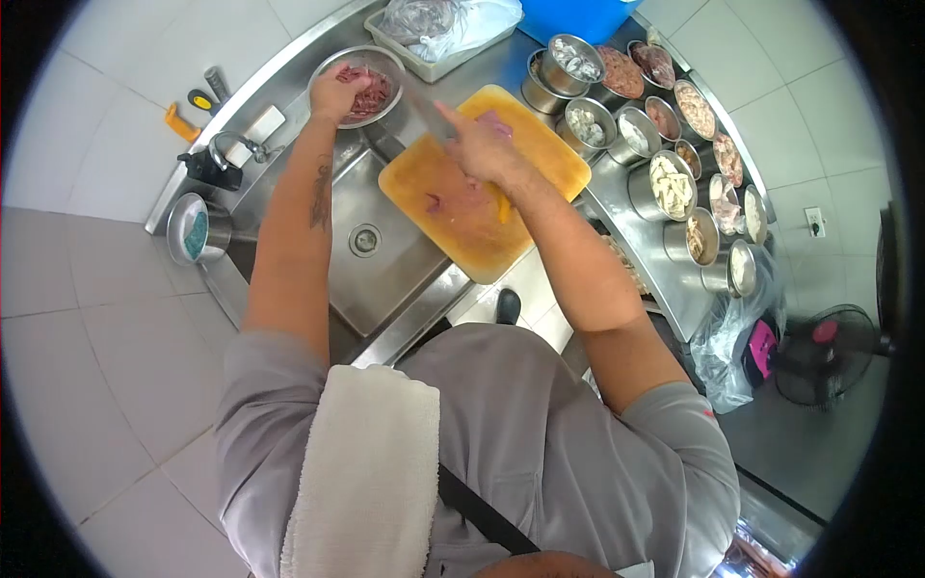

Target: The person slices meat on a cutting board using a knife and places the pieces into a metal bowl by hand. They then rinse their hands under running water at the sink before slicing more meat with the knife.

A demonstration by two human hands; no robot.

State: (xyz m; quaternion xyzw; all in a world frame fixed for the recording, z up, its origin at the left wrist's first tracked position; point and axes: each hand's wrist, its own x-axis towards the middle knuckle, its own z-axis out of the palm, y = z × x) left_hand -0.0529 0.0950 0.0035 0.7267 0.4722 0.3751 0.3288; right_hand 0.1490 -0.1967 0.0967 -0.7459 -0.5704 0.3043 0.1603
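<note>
My left hand (334, 94) is at the rim of a metal bowl (393, 64), its fingers bent around some red meat strips (371, 94) in it. Over the yellow cutting board (472, 260), my right hand (479, 146) grips a knife (504, 206). Its yellow handle end shows below the palm, and the blade points up and left, blurred. One piece of pink meat (496, 123) lies just beyond the right hand. Smaller scraps of meat (434, 202) are on the near part of the board.
The board lies partly over the steel sink (385, 279). A faucet (236, 144) and a metal pot (214, 229) are at left. Several metal pots of food (672, 183) crowd the right counter. At the back are a tray with bags (443, 65) and a blue container (578, 14).
</note>
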